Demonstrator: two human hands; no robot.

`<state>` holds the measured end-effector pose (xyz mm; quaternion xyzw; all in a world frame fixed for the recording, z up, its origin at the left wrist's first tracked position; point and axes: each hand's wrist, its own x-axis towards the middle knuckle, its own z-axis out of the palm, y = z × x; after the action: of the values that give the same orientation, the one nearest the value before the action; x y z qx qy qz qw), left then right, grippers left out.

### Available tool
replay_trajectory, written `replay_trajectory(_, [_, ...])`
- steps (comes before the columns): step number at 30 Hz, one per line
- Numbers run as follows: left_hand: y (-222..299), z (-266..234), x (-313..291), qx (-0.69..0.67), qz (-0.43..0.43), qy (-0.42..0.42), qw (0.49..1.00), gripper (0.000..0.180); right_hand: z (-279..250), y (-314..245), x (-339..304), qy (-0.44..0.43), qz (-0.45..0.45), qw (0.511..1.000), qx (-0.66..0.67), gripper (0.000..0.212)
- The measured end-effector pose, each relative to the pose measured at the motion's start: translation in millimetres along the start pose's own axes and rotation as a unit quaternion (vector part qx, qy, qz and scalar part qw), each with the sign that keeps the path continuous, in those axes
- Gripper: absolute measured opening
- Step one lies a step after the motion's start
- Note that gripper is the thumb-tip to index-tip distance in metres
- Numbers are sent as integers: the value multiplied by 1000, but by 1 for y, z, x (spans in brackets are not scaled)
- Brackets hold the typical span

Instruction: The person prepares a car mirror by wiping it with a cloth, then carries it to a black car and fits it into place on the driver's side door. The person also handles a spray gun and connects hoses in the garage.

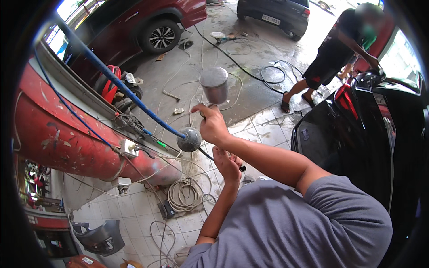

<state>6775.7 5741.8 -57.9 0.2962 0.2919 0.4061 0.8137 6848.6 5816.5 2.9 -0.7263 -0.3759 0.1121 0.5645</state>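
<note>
A metal paint cup (pixel 214 85) stands upright above my right hand (pixel 212 125), apparently the cup of a spray gun. Its gun body is mostly hidden by my hand, whose fingers are bent round it just under the cup. Lower and closer to my body, my left hand (pixel 228 164) is closed round a black hose (pixel 205 154), with a dark end showing past the fingers. That hose runs out of a grey, paint-specked ball (pixel 189 139). From the upper left, a thick blue hose (pixel 129 94) reaches down to the same ball.
Left of me lies a large red cylinder (pixel 80 134) with outlet boxes. A black car (pixel 348 129) is close on my right, with another person (pixel 339 44) bending over it. Coiled cable (pixel 184 195), loose cords and a grey bumper (pixel 100 236) lie on the floor. Parked cars stand farther off.
</note>
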Motion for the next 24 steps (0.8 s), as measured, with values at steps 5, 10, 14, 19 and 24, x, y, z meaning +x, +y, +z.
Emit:
replay_trajectory(5, [10,-39,22,18,0,-136,991,41,-6,-7,18,-108,7,991,79,26])
replay_trajectory(10, [9,-37,19,9,-72,-175,982,55,-17,-50,4,-151,-92,984,12,39])
replay_trajectory(14, [97,-38,4,463,-58,-347,814,72,-25,-66,-15,-205,-58,974,-71,64])
replay_trajectory(19, [391,83,-63,576,316,-558,507,80,-18,-37,-31,-223,3,972,-71,44])
replay_trajectory(24, [561,319,-32,544,662,134,497,92,1,-16,-64,-233,-29,970,-68,29])
